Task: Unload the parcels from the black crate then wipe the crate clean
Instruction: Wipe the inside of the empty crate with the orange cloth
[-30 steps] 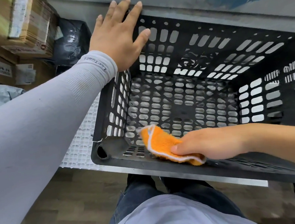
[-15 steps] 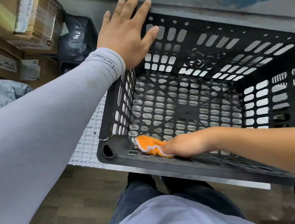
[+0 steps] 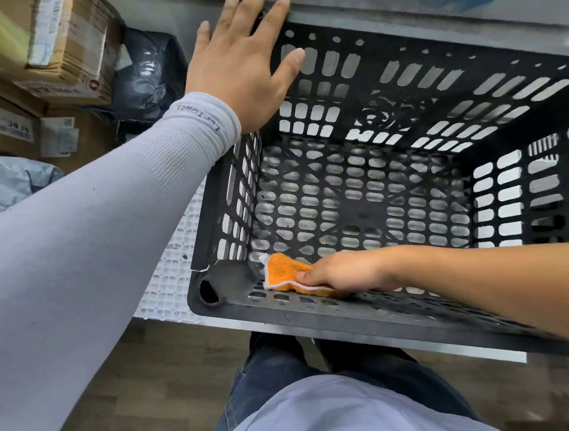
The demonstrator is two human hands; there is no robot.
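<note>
The black crate point(image 3: 394, 185) sits on a white mesh mat point(image 3: 173, 259) at the table's edge, nothing inside it. The left hand point(image 3: 245, 60), fingers spread flat, presses on the crate's far left corner. The right hand point(image 3: 346, 271) reaches inside and pinches an orange cloth point(image 3: 283, 272) against the near wall by the cracked corner (its fingers curl around the fabric). Parcels point(image 3: 18, 101) are stacked off to the left, beside the crate.

Right hand point(image 3: 345, 272) slid orange cloth point(image 3: 286, 273) leftward along near wall into crate point(image 3: 401, 67) corner.
</note>
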